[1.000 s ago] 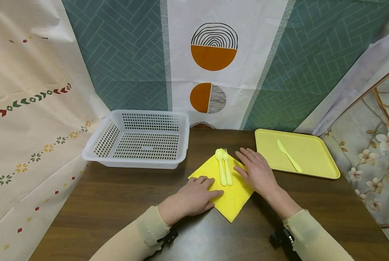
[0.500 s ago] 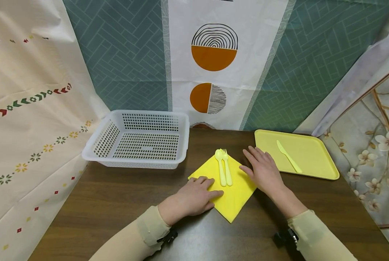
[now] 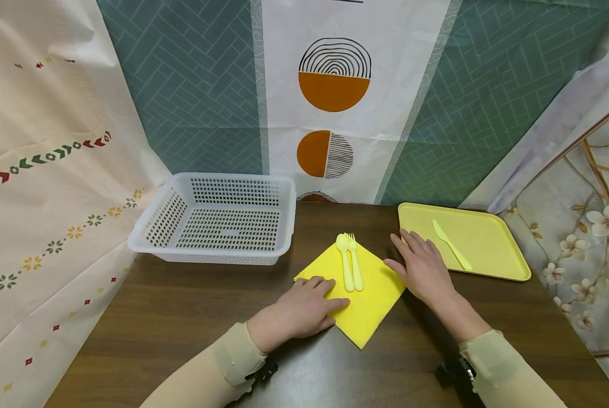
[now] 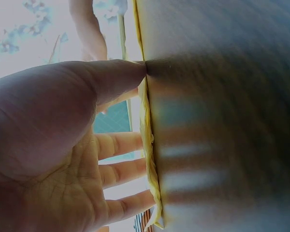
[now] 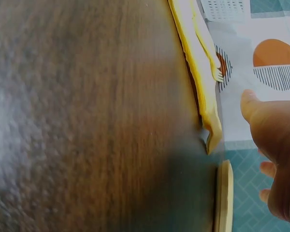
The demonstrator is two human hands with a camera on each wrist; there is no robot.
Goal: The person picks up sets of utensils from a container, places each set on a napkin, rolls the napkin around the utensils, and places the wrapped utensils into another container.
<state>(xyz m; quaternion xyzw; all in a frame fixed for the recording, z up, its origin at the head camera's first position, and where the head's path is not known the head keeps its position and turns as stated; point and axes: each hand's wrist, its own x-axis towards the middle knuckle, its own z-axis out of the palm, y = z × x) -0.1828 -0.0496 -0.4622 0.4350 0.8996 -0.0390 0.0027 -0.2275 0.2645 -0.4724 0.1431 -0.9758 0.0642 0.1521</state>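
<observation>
A folded yellow napkin [image 3: 363,317] lies turned like a diamond on the brown table. On it a yellow spoon [image 3: 346,263] and a yellow fork [image 3: 355,263] lie side by side, heads pointing away from me. My left hand [image 3: 304,306] rests with spread fingers on the napkin's left part; in the left wrist view its fingertips [image 4: 137,140] touch the napkin's edge. My right hand [image 3: 422,266], fingers loosely extended and holding nothing, hovers just past the napkin's right corner, between it and the yellow tray [image 3: 498,249]. A yellow knife [image 3: 451,243] lies on that tray.
A white perforated plastic basket [image 3: 228,255] stands at the back left of the table [image 3: 182,317]. Patterned cloths hang behind and on both sides. The tray sits at the back right, near the floral cloth [image 3: 585,255].
My right hand has drawn off the napkin to the right, toward the tray. My left hand, the napkin and the cutlery have stayed in place.
</observation>
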